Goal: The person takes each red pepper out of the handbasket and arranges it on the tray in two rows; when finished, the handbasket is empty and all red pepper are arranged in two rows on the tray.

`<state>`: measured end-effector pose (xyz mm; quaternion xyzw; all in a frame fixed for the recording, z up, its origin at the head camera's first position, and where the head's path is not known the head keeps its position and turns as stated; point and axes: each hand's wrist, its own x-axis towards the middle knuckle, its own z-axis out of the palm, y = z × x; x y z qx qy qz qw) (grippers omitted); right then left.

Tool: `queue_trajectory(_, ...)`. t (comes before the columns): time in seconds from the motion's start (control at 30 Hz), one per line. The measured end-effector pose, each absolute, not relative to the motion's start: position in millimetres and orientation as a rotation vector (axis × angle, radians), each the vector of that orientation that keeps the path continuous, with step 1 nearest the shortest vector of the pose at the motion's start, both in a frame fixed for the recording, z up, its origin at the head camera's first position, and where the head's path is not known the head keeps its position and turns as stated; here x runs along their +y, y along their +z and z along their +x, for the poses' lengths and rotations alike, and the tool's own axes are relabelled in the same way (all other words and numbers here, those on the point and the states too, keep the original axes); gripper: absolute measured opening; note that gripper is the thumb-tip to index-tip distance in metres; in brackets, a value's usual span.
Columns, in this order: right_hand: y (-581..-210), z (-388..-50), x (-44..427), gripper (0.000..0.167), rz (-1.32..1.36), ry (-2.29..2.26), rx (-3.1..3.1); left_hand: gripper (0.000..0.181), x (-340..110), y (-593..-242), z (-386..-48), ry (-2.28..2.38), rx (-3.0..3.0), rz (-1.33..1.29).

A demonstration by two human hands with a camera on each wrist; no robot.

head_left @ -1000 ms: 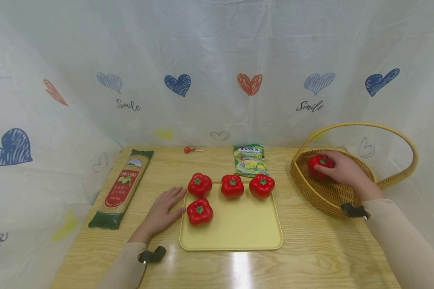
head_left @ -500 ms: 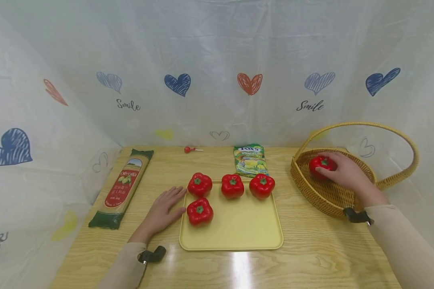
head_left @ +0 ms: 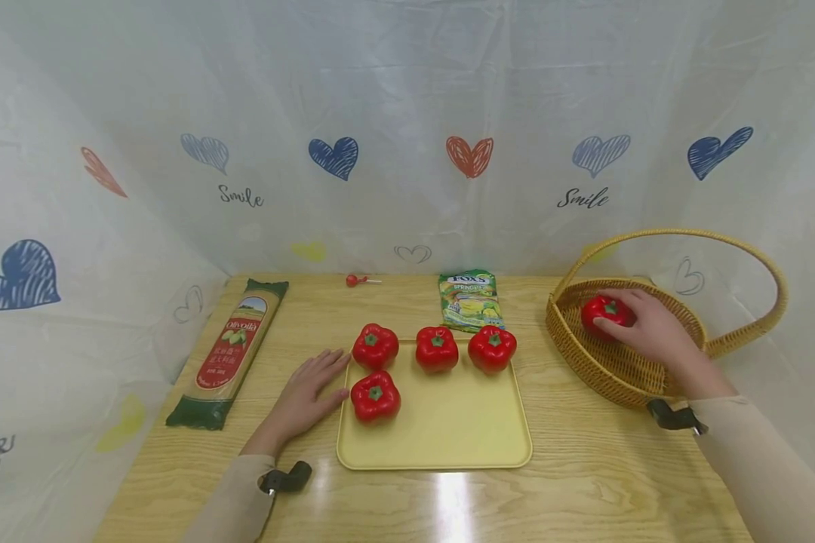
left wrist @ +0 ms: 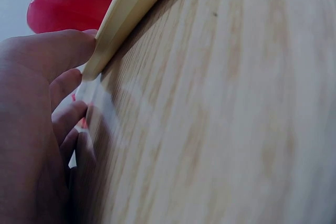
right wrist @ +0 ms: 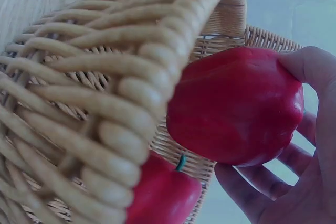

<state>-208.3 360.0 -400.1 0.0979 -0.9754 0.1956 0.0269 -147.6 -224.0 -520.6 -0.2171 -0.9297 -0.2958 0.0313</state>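
White plastic sheeting [head_left: 407, 83] printed with hearts and "Smile" fills the upper frame; wood-grain table [head_left: 584, 467] below.

Right hand [head_left: 652, 332], right side of frame: thumb and fingers curled round a red bell pepper [head_left: 601, 313] inside the wicker basket [head_left: 582, 365]. Can't tell if that pepper touches the basket floor. Tall arched handle rises toward the right edge. Right wrist view: thumb at the held pepper's upper right, fingers below; second red bell pepper [right wrist: 165, 195], green stem showing, partly hidden behind the basket rim, lower middle.

Left hand [head_left: 309, 396], lower left of centre: fingers extended, relaxed, gripping nothing. Lies against the left edge of the yellow tray [head_left: 462, 422], thumb tip at its rim in left wrist view.

Tray, lower centre: four red bell peppers [head_left: 376, 397], stems up, three along the top edge, one just below the left one.

Further out: FOX'S candy bag [head_left: 470, 302] just above tray's upper right; red lollipop [head_left: 352, 281], upper middle of table, stick pointing right; Olivoilà pasta pack [head_left: 229, 358] slanted, left side.
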Motion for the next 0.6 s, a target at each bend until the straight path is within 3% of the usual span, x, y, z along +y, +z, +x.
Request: queue_trajectory(0.6, -390.9, -188.0, 346.0, 0.061, 0.321, 0.638, -2.933, 0.062, -225.0, -522.1, -148.6, -0.916, -2.865, -0.665)
